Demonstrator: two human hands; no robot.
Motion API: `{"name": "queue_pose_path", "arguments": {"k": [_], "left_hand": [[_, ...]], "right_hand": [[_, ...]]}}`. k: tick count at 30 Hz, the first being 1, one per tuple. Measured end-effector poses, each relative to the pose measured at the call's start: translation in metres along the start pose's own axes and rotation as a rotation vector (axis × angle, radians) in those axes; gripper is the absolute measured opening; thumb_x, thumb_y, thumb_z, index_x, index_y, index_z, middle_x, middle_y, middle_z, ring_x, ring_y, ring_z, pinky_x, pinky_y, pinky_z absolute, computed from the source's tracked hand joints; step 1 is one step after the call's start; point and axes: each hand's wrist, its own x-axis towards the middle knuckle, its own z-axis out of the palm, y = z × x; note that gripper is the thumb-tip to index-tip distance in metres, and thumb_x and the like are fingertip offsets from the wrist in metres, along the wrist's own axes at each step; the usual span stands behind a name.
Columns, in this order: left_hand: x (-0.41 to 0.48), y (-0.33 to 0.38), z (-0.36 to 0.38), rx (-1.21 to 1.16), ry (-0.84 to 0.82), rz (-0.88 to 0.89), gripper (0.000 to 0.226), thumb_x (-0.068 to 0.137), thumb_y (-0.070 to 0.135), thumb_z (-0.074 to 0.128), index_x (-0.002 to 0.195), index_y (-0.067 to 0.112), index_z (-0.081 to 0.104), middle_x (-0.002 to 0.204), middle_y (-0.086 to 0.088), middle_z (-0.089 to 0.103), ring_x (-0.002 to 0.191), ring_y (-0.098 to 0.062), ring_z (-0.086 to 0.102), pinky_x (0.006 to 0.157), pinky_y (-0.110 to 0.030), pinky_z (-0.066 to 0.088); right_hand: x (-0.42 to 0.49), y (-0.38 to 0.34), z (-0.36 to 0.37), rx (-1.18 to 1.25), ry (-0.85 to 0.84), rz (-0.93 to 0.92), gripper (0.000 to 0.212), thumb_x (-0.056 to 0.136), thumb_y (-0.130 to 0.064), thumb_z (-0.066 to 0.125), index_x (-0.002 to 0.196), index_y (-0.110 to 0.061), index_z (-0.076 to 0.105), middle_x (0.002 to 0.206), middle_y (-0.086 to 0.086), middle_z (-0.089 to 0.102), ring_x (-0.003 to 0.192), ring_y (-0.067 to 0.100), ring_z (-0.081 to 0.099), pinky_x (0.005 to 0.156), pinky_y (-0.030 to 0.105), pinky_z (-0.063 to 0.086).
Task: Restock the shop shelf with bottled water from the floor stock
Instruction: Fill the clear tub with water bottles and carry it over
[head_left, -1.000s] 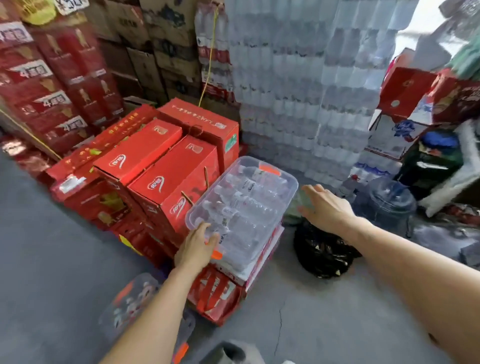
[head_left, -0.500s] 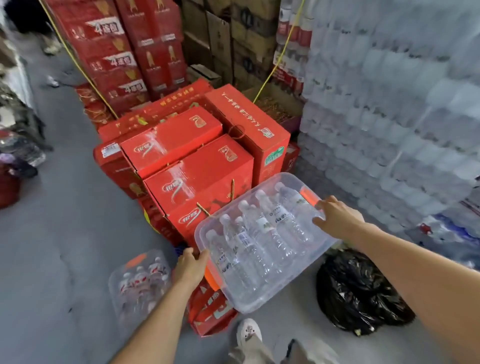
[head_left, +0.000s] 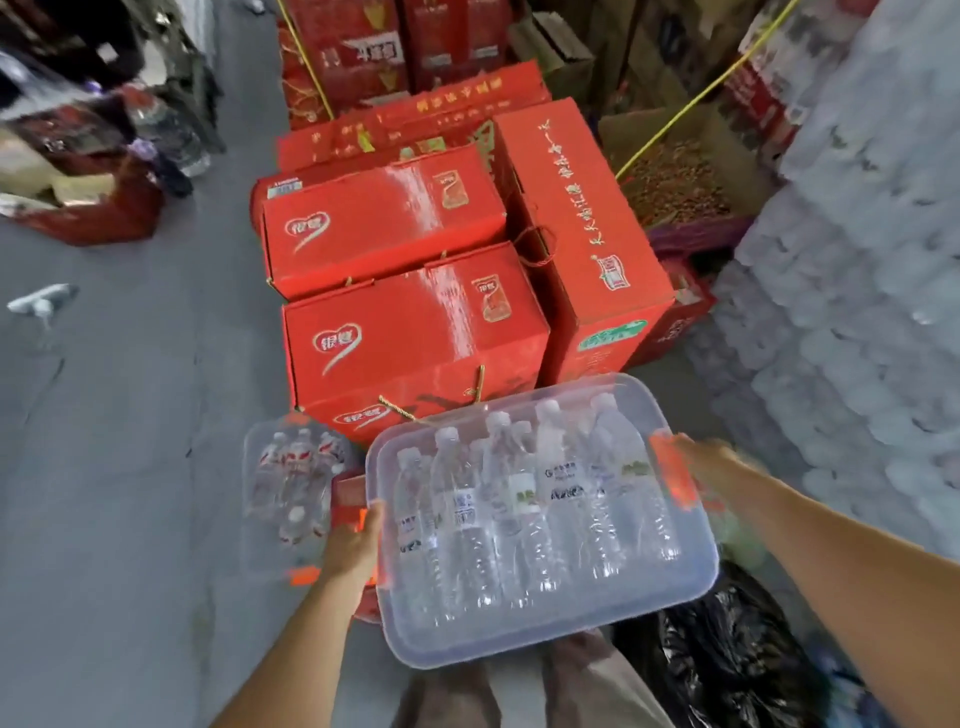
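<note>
- Two grips carry one clear plastic tub (head_left: 545, 642), held above the floor (head_left: 104, 467), just on the near side of the red cartons (head_left: 410, 338).
- Left grip (head_left: 353, 545): fingers curled over the tub's left short end.
- Right grip (head_left: 711, 462): blurred; appears clamped on the right short end at the orange latch (head_left: 672, 470).
- Tub long axis runs left to right between the grips; neither grip is nearer.
- Water bottles (head_left: 550, 493) lie inside, caps pointing far.
- Judgement: keep the tub level for the carry; no shelf is in view.
</note>
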Motion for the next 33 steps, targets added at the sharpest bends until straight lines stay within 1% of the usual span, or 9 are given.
{"name": "queue_pose_path", "arguments": {"k": [4, 6, 14, 19, 23, 27, 30, 32, 33], "left_hand": [[-0.007, 0.006, 0.016, -0.129, 0.058, -0.092, 0.067, 0.096, 0.057, 0.048, 0.141, 0.008, 0.046, 0.144, -0.019, 0.049, 0.127, -0.04, 0.049, 0.106, -0.045, 0.04], [-0.01, 0.009, 0.021, -0.168, 0.085, -0.139, 0.067, 0.098, 0.056, 0.042, 0.147, 0.01, 0.039, 0.15, -0.015, 0.043, 0.134, -0.039, 0.042, 0.108, -0.047, 0.035], [-0.025, 0.012, 0.017, -0.174, 0.061, -0.16, 0.075, 0.096, 0.065, 0.033, 0.15, 0.013, 0.033, 0.148, -0.015, 0.042, 0.127, -0.039, 0.047, 0.102, -0.051, 0.046], [-0.034, -0.002, 0.015, -0.253, 0.089, -0.176, 0.07, 0.097, 0.06, 0.04, 0.148, 0.011, 0.038, 0.146, -0.016, 0.046, 0.126, -0.038, 0.05, 0.104, -0.047, 0.045], [-0.044, -0.024, 0.0, -0.314, 0.125, -0.246, 0.069, 0.095, 0.06, 0.045, 0.132, 0.002, 0.054, 0.13, -0.021, 0.059, 0.116, -0.037, 0.059, 0.102, -0.047, 0.047], [-0.055, -0.059, -0.024, -0.496, 0.127, -0.305, 0.062, 0.098, 0.052, 0.047, 0.132, 0.001, 0.053, 0.133, -0.02, 0.056, 0.121, -0.036, 0.056, 0.104, -0.046, 0.044], [-0.063, -0.092, -0.053, -0.564, 0.111, -0.375, 0.06, 0.098, 0.055, 0.044, 0.124, 0.003, 0.056, 0.108, -0.019, 0.064, 0.094, -0.033, 0.063, 0.081, -0.038, 0.05], [-0.065, -0.117, -0.077, -0.565, 0.119, -0.407, 0.061, 0.098, 0.059, 0.041, 0.118, 0.003, 0.058, 0.082, -0.013, 0.058, 0.069, -0.026, 0.057, 0.063, -0.032, 0.045], [-0.063, -0.133, -0.089, -0.571, 0.127, -0.416, 0.065, 0.097, 0.061, 0.04, 0.12, 0.002, 0.059, 0.081, -0.013, 0.059, 0.068, -0.026, 0.057, 0.059, -0.03, 0.044]], "right_hand": [[0.014, 0.002, -0.004, 0.024, 0.028, 0.016, 0.051, 0.091, -0.055, 0.052, 0.083, -0.006, 0.06, 0.068, 0.011, 0.054, 0.06, 0.026, 0.053, 0.058, 0.031, 0.044], [0.021, 0.002, 0.001, 0.07, -0.015, 0.023, 0.05, 0.092, -0.056, 0.052, 0.079, -0.008, 0.058, 0.07, 0.011, 0.054, 0.064, 0.027, 0.055, 0.064, 0.034, 0.048], [0.019, -0.008, 0.013, -0.168, -0.031, -0.123, 0.042, 0.103, -0.045, 0.036, 0.1, -0.004, 0.047, 0.1, 0.017, 0.047, 0.089, 0.028, 0.043, 0.078, 0.033, 0.034], [0.009, -0.014, 0.011, -0.189, 0.008, -0.166, 0.06, 0.102, -0.042, 0.042, 0.126, 0.012, 0.053, 0.101, 0.019, 0.05, 0.091, 0.03, 0.046, 0.082, 0.038, 0.039], [-0.015, -0.028, 0.02, -0.211, 0.049, -0.158, 0.062, 0.099, -0.045, 0.042, 0.129, 0.008, 0.05, 0.112, 0.023, 0.053, 0.102, 0.037, 0.052, 0.086, 0.039, 0.039], [-0.041, -0.041, 0.045, -0.218, 0.022, -0.217, 0.069, 0.095, -0.055, 0.045, 0.127, 0.006, 0.054, 0.119, 0.024, 0.058, 0.105, 0.039, 0.057, 0.087, 0.041, 0.044], [-0.068, -0.052, 0.077, -0.273, 0.009, -0.32, 0.071, 0.094, -0.061, 0.042, 0.12, 0.003, 0.059, 0.113, 0.023, 0.059, 0.092, 0.033, 0.056, 0.078, 0.035, 0.042], [-0.081, -0.058, 0.107, -0.313, -0.009, -0.41, 0.072, 0.088, -0.067, 0.04, 0.107, 0.0, 0.061, 0.111, 0.023, 0.058, 0.093, 0.031, 0.055, 0.082, 0.038, 0.043], [-0.093, -0.061, 0.123, -0.333, -0.016, -0.448, 0.07, 0.087, -0.068, 0.039, 0.104, -0.003, 0.061, 0.108, 0.022, 0.058, 0.094, 0.032, 0.055, 0.085, 0.04, 0.043]]}}
